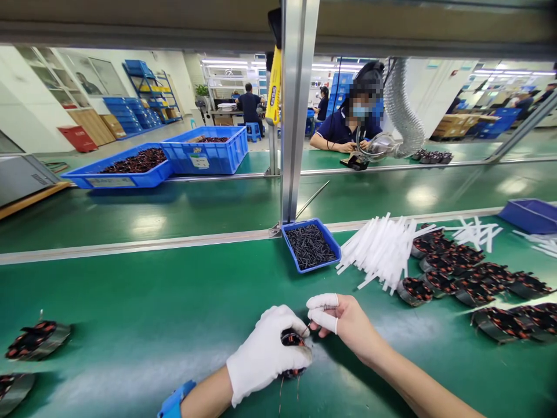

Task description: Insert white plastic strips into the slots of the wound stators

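Observation:
My left hand [272,351], in a white glove, grips a motor stator [293,339] wound with copper wire on the green bench. The glove hides much of the stator, and thin wire ends [289,390] stick out from it toward me. Close on its right, my right hand [337,319] wears white finger cots on thumb and forefinger. Those fingers are pinched together beside the stator's edge, apparently on a thin wire lead. Ahead lies a small blue tray [285,244] full of short black tubes [310,245].
White strips [378,249] lie in a pile beside rows of stators [470,273] on the right. More stators [39,339] sit at far left. A metal post [296,116] rises behind the tray. Across the belt are blue bins [209,154] and a co-worker [348,128].

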{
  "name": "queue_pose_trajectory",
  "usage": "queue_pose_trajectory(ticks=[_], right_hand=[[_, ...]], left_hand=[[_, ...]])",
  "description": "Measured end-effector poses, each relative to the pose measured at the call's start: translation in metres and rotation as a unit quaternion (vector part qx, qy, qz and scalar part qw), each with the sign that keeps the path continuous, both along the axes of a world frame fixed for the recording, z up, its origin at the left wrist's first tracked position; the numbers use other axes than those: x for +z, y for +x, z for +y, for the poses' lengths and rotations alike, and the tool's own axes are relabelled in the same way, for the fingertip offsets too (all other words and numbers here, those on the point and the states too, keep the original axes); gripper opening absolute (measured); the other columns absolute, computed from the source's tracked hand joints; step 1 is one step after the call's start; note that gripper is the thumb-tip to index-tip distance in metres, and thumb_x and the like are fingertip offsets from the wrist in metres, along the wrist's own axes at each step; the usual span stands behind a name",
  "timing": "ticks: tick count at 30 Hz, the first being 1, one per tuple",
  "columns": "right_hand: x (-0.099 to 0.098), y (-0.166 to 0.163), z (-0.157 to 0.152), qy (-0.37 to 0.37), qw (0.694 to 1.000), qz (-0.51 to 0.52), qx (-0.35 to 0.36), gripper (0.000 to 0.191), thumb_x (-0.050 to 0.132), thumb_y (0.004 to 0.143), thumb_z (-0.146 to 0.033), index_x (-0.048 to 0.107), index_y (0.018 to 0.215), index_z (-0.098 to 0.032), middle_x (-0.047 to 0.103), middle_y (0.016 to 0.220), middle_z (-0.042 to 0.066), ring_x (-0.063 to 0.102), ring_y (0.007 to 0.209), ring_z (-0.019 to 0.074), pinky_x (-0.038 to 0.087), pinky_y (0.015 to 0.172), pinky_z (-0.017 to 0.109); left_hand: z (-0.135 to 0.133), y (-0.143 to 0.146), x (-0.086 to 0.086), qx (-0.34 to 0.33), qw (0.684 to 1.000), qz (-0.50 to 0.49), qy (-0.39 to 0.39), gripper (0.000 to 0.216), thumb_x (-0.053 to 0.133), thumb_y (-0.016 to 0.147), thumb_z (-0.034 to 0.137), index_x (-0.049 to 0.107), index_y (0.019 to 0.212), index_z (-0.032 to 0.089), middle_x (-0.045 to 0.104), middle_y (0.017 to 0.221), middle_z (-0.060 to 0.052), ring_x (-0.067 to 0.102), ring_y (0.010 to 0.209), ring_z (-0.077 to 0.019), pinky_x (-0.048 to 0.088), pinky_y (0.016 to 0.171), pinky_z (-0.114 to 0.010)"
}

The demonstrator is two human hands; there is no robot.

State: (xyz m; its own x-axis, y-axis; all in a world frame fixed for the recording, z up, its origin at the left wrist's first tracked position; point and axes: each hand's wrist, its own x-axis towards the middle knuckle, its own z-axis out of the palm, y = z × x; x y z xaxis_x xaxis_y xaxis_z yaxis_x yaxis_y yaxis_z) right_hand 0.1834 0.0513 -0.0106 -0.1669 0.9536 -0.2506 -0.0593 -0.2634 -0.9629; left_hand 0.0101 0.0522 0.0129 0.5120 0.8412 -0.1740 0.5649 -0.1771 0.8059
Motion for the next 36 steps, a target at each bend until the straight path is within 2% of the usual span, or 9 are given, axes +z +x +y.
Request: queue_pose_trajectory(ticks=[5, 11, 14, 19, 22, 26, 30, 36], right_hand=[[-0.001, -0.004, -0.003, 0.058, 0.995, -0.077, 0.002, 0.015, 0.065, 0.064, -0.023, 0.066, 0.075, -0.014, 0.061, 0.062, 0.002, 0.052, 0.054, 0.0115, 0.042, 0.050, 0.023], [-0.008, -0.006, -0.002, 0.070, 0.991, -0.112, 0.011, 0.014, 0.063, 0.064, -0.020, 0.067, 0.075, -0.013, 0.061, 0.064, 0.002, 0.050, 0.057, 0.0113, 0.041, 0.055, 0.023], [-0.013, -0.003, -0.001, 0.080, 0.989, -0.118, 0.039, 0.014, 0.062, 0.064, -0.018, 0.068, 0.076, -0.013, 0.061, 0.064, 0.002, 0.050, 0.057, 0.0115, 0.041, 0.054, 0.023], [-0.007, 0.009, 0.001, 0.114, 0.979, -0.144, 0.086, 0.020, 0.057, 0.073, -0.022, 0.066, 0.089, -0.015, 0.060, 0.067, 0.002, 0.050, 0.057, 0.0114, 0.042, 0.055, 0.023], [0.005, 0.020, 0.003, 0.172, 0.955, -0.222, 0.101, 0.020, 0.057, 0.073, -0.019, 0.067, 0.090, -0.017, 0.059, 0.076, 0.003, 0.052, 0.063, 0.0121, 0.042, 0.055, 0.022], [0.013, 0.025, 0.003, 0.208, 0.926, -0.288, 0.126, 0.019, 0.057, 0.072, -0.015, 0.067, 0.089, -0.018, 0.058, 0.081, 0.004, 0.051, 0.062, 0.0112, 0.041, 0.053, 0.020], [0.009, 0.019, 0.000, 0.273, 0.898, -0.314, 0.146, 0.018, 0.056, 0.076, -0.016, 0.065, 0.091, -0.022, 0.059, 0.078, 0.002, 0.051, 0.066, 0.0115, 0.041, 0.059, 0.021], [0.001, 0.013, -0.004, 0.363, 0.830, -0.401, 0.139, 0.016, 0.047, 0.083, -0.018, 0.062, 0.081, -0.021, 0.060, 0.075, 0.001, 0.052, 0.072, 0.0127, 0.038, 0.063, 0.021]], left_hand=[[0.001, 0.001, 0.003, 0.001, 1.000, 0.015, -0.005, 0.016, 0.066, 0.059, 0.020, 0.063, 0.074, 0.021, 0.056, 0.080, 0.002, 0.047, 0.082, -0.0174, 0.034, 0.073, -0.027], [0.001, 0.002, 0.005, -0.008, 1.000, 0.029, -0.010, 0.013, 0.065, 0.061, 0.022, 0.062, 0.074, 0.022, 0.053, 0.079, 0.002, 0.046, 0.081, -0.0174, 0.034, 0.070, -0.027], [0.001, 0.000, 0.002, -0.009, 1.000, 0.020, -0.010, 0.014, 0.064, 0.060, 0.020, 0.062, 0.074, 0.022, 0.053, 0.080, 0.003, 0.046, 0.082, -0.0172, 0.033, 0.072, -0.026], [0.002, -0.001, 0.001, -0.008, 1.000, 0.016, -0.009, 0.016, 0.064, 0.060, 0.019, 0.062, 0.075, 0.022, 0.054, 0.080, 0.003, 0.047, 0.082, -0.0167, 0.033, 0.073, -0.026], [0.002, 0.000, 0.001, -0.003, 1.000, 0.011, -0.009, 0.018, 0.065, 0.059, 0.019, 0.063, 0.077, 0.021, 0.055, 0.082, 0.002, 0.048, 0.082, -0.0171, 0.034, 0.074, -0.027], [0.002, 0.000, 0.001, 0.001, 1.000, 0.013, -0.008, 0.018, 0.065, 0.059, 0.019, 0.064, 0.077, 0.021, 0.056, 0.082, 0.001, 0.048, 0.081, -0.0172, 0.035, 0.073, -0.027], [0.002, 0.000, -0.002, -0.002, 1.000, 0.013, 0.007, 0.018, 0.066, 0.059, 0.020, 0.064, 0.077, 0.021, 0.057, 0.082, 0.002, 0.049, 0.081, -0.0169, 0.036, 0.073, -0.026], [0.001, 0.002, 0.000, -0.011, 0.999, 0.048, 0.020, 0.013, 0.062, 0.062, 0.018, 0.064, 0.074, 0.021, 0.056, 0.080, 0.002, 0.051, 0.082, -0.0160, 0.039, 0.073, -0.025]])
